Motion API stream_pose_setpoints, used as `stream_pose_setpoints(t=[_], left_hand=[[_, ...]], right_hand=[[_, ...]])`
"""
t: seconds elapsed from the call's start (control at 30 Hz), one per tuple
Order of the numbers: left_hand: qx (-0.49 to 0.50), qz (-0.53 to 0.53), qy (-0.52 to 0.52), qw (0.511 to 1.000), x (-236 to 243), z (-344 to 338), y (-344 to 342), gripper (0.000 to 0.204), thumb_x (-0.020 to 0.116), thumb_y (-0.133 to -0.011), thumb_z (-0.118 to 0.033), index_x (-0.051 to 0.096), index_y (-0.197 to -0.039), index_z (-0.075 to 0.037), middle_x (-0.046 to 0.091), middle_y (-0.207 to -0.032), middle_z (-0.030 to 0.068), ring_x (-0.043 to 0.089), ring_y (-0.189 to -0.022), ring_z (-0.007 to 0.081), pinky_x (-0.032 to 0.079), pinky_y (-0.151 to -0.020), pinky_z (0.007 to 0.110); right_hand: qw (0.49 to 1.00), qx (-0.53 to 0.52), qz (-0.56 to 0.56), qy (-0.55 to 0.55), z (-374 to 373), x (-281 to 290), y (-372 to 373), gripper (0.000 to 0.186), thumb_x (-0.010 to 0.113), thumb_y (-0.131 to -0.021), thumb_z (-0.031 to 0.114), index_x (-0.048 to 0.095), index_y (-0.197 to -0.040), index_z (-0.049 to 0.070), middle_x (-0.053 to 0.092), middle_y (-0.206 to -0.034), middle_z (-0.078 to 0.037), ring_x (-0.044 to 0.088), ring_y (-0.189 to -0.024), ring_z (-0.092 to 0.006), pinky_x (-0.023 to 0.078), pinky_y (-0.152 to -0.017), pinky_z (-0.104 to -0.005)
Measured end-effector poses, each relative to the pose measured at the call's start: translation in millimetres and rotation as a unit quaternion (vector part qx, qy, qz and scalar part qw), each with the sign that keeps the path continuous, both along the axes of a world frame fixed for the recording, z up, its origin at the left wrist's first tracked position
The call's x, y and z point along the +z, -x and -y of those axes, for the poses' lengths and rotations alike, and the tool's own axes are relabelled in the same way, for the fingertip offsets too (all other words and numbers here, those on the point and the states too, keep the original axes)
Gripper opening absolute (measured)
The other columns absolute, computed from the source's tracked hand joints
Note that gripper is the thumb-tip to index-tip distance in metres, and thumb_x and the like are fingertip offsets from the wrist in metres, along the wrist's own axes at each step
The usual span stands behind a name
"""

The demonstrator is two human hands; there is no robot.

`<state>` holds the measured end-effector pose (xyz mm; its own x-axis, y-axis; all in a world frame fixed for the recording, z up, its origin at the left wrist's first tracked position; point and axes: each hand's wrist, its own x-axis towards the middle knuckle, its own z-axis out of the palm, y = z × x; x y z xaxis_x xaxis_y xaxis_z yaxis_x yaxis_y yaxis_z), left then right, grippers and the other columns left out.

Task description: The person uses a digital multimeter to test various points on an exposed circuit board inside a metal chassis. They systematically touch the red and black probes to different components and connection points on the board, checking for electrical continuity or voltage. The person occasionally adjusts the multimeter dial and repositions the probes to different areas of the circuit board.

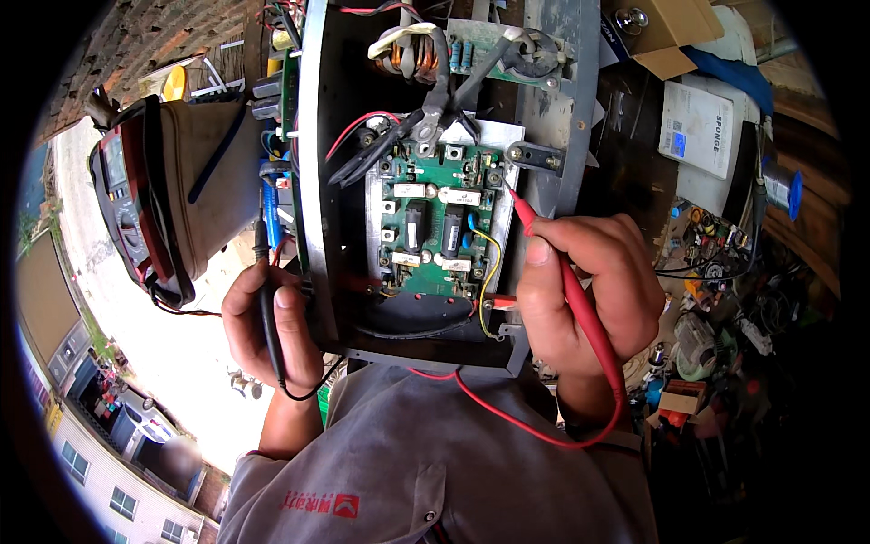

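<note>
Top right there's an open cardboard box (pixel 680 25) with a blue cloth (pixel 745 82) right by it, then a flat white pack (pixel 691 136) and a blue-rimmed spool (pixel 795 193) near that. Below it's a total mess, just a heap of parts (pixel 711 263). Over left you get bricks (pixel 118 41), a yellow disc (pixel 174 83), pale ground (pixel 145 313), a parked-looking car (pixel 143 422) and a building (pixel 140 476) with windows (pixel 122 502).

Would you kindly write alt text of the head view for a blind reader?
A person's right hand holds a slim red test probe near a green circuit board inside an open grey metal case; the left hand holds a slim black probe.
</note>
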<state>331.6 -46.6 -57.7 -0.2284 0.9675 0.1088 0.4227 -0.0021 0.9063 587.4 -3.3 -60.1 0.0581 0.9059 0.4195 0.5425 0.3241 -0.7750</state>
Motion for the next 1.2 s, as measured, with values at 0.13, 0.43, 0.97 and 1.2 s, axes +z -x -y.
stream_pose_setpoints(t=[0.13,0.43,0.97,1.2], left_hand=[[0.005,-0.029,0.005,1.0,0,2,-1,0.032,0.059,-0.095,-0.01,0.05,-0.122,0.005,0.062,-0.091,0.0122,0.054,-0.074,0.0111,0.044,-0.069,0.023],[0.007,-0.051,0.024,0.998,3,2,-1,0.03,0.058,-0.095,-0.009,0.05,-0.12,0.006,0.062,-0.09,0.0139,0.054,-0.073,0.0124,0.045,-0.07,0.024],[0.02,-0.082,0.038,0.996,3,2,-2,0.034,0.06,-0.097,-0.018,0.051,-0.123,0.002,0.06,-0.088,0.0089,0.051,-0.071,0.0106,0.042,-0.066,0.023],[-0.003,-0.066,0.042,0.997,2,-1,0,0.029,0.056,-0.094,-0.005,0.051,-0.12,0.005,0.061,-0.085,0.0132,0.054,-0.073,0.0136,0.044,-0.07,0.025]], right_hand=[[0.994,-0.023,-0.071,0.08,0,7,-6,0.027,0.074,-0.073,-0.005,0.066,-0.099,-0.004,0.067,-0.079,-0.013,0.063,-0.068,-0.0224,0.048,-0.058,-0.0307],[0.998,-0.021,-0.03,0.047,-10,0,-9,0.018,0.071,-0.075,0.0,0.064,-0.091,-0.002,0.064,-0.074,-0.01,0.059,-0.059,-0.0209,0.047,-0.052,-0.0296],[0.995,0.079,-0.015,0.054,-45,-6,-16,0.018,0.07,-0.065,-0.006,0.064,-0.081,-0.001,0.056,-0.065,-0.009,0.055,-0.05,-0.0199,0.043,-0.044,-0.0285],[0.991,0.073,-0.026,0.109,-48,1,-13,0.017,0.07,-0.067,-0.007,0.064,-0.082,-0.002,0.056,-0.065,-0.01,0.057,-0.052,-0.0226,0.045,-0.047,-0.0299]])
